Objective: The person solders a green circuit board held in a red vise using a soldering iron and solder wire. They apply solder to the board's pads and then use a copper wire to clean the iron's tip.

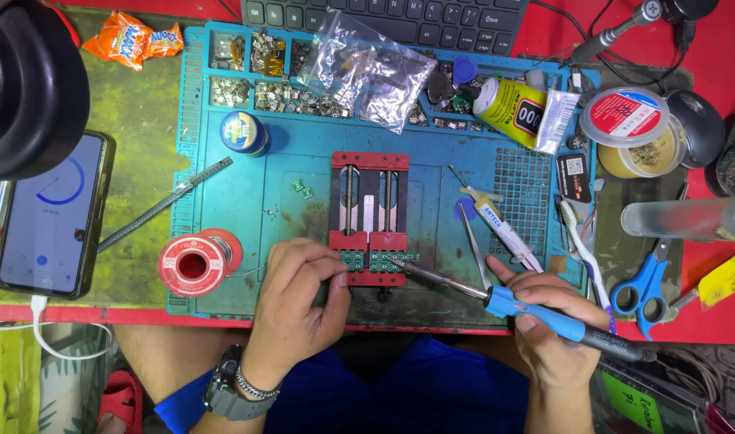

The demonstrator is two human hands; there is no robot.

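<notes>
Holding a soldering iron (536, 315), tray compartments (255, 74) brimming with small metal parts.

Two hands: left (299, 293), right (556, 325). One soldering iron (536, 312). One red vise (369, 219) holding two green boards (353, 259) (387, 260). One solder spool (192, 266), near left. One phone (53, 213), far left. One pair of scissors (642, 291), right. One keyboard (387, 20), far. One tweezers (473, 245). One syringe (504, 229). One toothbrush (583, 245).
</notes>
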